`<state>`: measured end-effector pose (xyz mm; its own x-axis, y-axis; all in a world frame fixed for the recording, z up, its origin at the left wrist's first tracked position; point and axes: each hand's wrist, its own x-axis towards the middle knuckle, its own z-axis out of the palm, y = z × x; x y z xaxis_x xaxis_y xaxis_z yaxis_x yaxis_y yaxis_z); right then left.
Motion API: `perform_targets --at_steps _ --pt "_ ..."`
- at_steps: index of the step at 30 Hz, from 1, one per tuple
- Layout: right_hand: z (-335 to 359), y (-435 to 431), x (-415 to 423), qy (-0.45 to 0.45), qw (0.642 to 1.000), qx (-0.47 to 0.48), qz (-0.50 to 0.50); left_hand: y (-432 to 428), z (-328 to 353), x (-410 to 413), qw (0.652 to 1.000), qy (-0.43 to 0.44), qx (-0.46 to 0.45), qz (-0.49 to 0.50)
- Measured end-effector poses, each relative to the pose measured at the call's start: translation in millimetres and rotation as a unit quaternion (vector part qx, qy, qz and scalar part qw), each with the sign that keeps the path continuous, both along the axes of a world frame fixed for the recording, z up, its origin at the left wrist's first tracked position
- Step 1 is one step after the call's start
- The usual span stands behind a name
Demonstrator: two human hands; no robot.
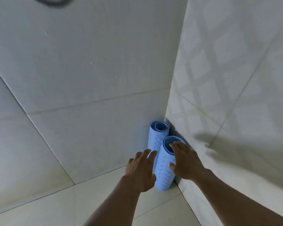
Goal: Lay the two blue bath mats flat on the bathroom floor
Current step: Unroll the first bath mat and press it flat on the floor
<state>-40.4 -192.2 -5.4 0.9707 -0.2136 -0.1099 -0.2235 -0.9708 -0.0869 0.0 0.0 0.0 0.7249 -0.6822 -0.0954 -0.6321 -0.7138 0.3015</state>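
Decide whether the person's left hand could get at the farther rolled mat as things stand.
Probably yes. The left hand, fingers straight, is close to the farther rolled mat, whose left side shows bare. The nearer rolled mat and the right hand over it stand right of that path.

Soft, dim, even light; slight overall blur, wide-angle bending toward the edges.
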Motion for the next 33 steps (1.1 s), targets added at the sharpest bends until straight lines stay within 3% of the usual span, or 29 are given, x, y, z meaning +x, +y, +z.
perform_targets --at_steps 4,6,9,13,21,27,33 --pt "-71.7 -15.0 30.2 -0.027 0.999 -0.024 -0.029 -28.2 -73.8 27.9 1.000 -0.022 -0.008 -0.009" --pt "-99.7 -18.9 32.9 -0.097 0.994 -0.043 -0.013 -41.8 -102.5 37.2 0.998 -0.057 -0.016 -0.024" --pt "-114.1 -23.6 21.9 -0.201 0.974 -0.100 0.041 -50.8 -123.3 47.9 0.992 -0.117 -0.035 -0.031" --pt "-111.7 -8.0 -2.8 -0.231 0.954 -0.108 0.156 -30.7 -117.1 34.9 0.991 -0.120 -0.044 -0.039" --pt "-68.3 95.0 -3.1 -0.171 0.940 -0.034 0.294 103.7 -94.6 17.9 0.990 -0.114 -0.024 0.077" --pt "-89.7 209.5 -18.5 -0.217 0.884 -0.140 0.389 217.7 -98.1 -19.9 0.979 -0.043 0.020 0.197" --pt "-114.2 303.4 -28.8 -0.075 0.933 -0.110 0.335 288.2 -132.0 -49.9 0.956 0.052 0.056 0.283"
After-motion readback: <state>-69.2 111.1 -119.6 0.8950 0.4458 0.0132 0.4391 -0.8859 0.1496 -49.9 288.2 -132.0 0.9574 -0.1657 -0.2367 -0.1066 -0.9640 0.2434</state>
